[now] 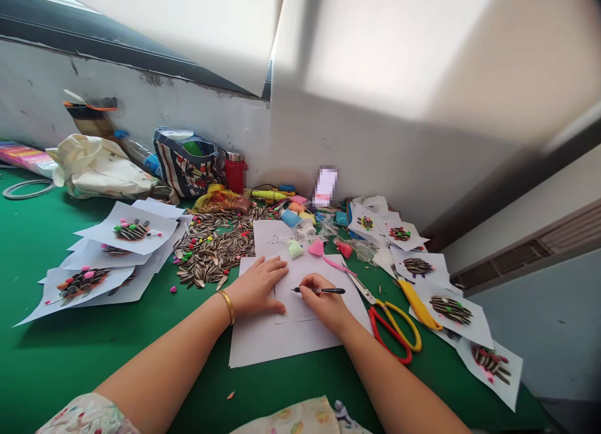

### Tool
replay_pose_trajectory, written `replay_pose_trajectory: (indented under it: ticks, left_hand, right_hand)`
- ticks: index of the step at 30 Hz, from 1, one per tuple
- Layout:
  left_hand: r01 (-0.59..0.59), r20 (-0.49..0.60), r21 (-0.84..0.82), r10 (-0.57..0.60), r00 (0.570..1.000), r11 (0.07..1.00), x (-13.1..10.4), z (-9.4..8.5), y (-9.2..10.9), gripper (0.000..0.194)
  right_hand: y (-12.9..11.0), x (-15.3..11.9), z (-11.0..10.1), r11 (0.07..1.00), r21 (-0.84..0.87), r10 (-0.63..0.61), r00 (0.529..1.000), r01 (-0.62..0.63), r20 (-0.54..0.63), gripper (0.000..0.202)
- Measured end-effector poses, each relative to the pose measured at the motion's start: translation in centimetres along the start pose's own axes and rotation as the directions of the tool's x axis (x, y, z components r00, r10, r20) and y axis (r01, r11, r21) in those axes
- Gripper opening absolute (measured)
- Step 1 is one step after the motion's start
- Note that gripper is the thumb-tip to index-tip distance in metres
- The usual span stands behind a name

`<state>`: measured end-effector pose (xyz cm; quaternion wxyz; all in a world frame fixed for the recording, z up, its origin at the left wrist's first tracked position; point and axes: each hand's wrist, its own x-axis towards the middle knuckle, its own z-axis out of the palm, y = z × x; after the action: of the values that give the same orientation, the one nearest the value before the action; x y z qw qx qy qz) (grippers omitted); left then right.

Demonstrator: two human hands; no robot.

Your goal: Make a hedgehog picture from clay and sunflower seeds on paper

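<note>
My left hand (258, 287) lies flat with its fingers spread on white paper (253, 349), a gold bangle on its wrist. My right hand (326, 305) grips a black pen (331, 290), its tip at a smaller sheet (295, 305) that lies on the larger paper. Just right of the papers are scissors (392, 327) with red and yellow handles. Beyond my hands lie lumps of clay, one pale green (295, 249) and one pink (316, 247).
A pile of striped seeds (211, 252) covers the green table (188, 403) at the back left. Sheets with seed figures lie at the left (141, 230) and right (457, 312). A yellow cutter (417, 302), red bottle (235, 174) and striped bag (188, 165) also show.
</note>
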<state>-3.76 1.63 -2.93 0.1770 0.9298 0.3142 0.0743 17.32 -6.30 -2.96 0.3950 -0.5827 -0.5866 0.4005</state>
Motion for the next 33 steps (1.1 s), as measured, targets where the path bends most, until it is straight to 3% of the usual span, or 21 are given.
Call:
replay_pose_trajectory:
  ticks: [5, 9, 13, 17, 21, 27, 33]
  left_hand:
    - [-0.001, -0.009, -0.006, 0.001, 1.000, 1.000, 0.0, 0.0, -0.1, 0.095]
    - [0.000, -0.021, -0.011, 0.000, 1.000, 1.000, 0.0, 0.2, -0.1, 0.094]
    - [0.007, -0.005, -0.002, -0.007, 1.000, 1.000, 0.0, 0.0, 0.0, 0.094]
    - [0.016, -0.005, -0.003, -0.016, 1.000, 1.000, 0.0, -0.1, 0.1, 0.093]
    - [0.001, -0.017, -0.001, -0.001, 1.000, 1.000, 0.0, 0.1, 0.0, 0.093]
    - [0.009, -0.018, -0.001, -0.009, 1.000, 1.000, -0.1, -0.1, 0.1, 0.092]
    - [0.005, -0.025, -0.011, -0.005, 1.000, 1.000, -0.2, 0.0, 0.1, 0.093]
  right_hand:
    - [0.2, -0.1, -0.2, 0.999, 0.043, 0.010, 1.000, -0.011, 0.005, 0.013]
    - [1.0, 0.2, -1.5, 0.995, 0.096, -0.029, 0.994, 0.018, 0.110, 0.014]
    - [1.8, 0.8, -3.3, 0.952, 0.295, 0.036, 0.985, -0.085, 0.168, 0.023]
    - [2.0, 1.3, -3.7, 0.876, 0.449, 0.145, 0.984, -0.175, 0.102, 0.031]
    - [1.4, 1.1, -2.3, 0.932, 0.311, 0.184, 0.982, -0.184, 0.029, 0.026]
    - [1.1, 0.4, -0.4, 0.997, 0.073, 0.029, 0.995, -0.021, -0.099, 0.019]
    - [1.2, 0.3, -0.5, 0.999, 0.040, -0.020, 0.994, 0.024, -0.109, 0.018]
